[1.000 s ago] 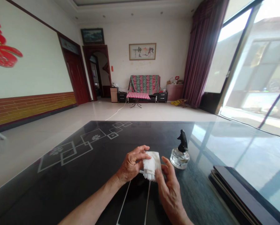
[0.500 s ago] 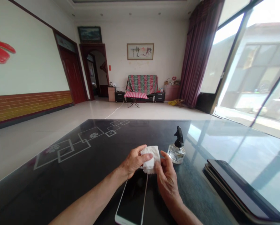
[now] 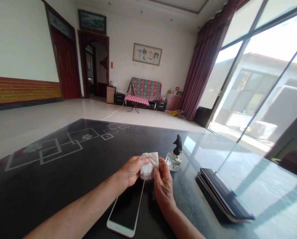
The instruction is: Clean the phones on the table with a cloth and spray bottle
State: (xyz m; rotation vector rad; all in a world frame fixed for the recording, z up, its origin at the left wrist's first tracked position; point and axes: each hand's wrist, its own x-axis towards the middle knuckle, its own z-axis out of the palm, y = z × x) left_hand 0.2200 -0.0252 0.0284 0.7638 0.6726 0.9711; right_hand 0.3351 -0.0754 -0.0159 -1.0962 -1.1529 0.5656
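A folded white tissue (image 3: 149,164) is held between both hands above the dark glossy table. My left hand (image 3: 133,170) pinches its left side, with the thumb lying over the top. My right hand (image 3: 163,182) has closed its thumb and fingers on the tissue's right edge. Below the hands, a white-framed phone (image 3: 125,212) lies on the table with its dark screen up; the hands and tissue cover its far end. Just beyond my right hand stands a clear spray bottle (image 3: 174,161) with a black trigger head.
A stack of dark flat cases or tablets (image 3: 225,196) lies at the right on the table (image 3: 93,176). Farther off are a small table with a checked cloth (image 3: 137,99), a covered seat and a curtain; large windows stand at the right.
The view has turned to the right and tilted, so everything sits further left. My right hand has closed onto the tissue's right edge; its index finger was raised off it before.
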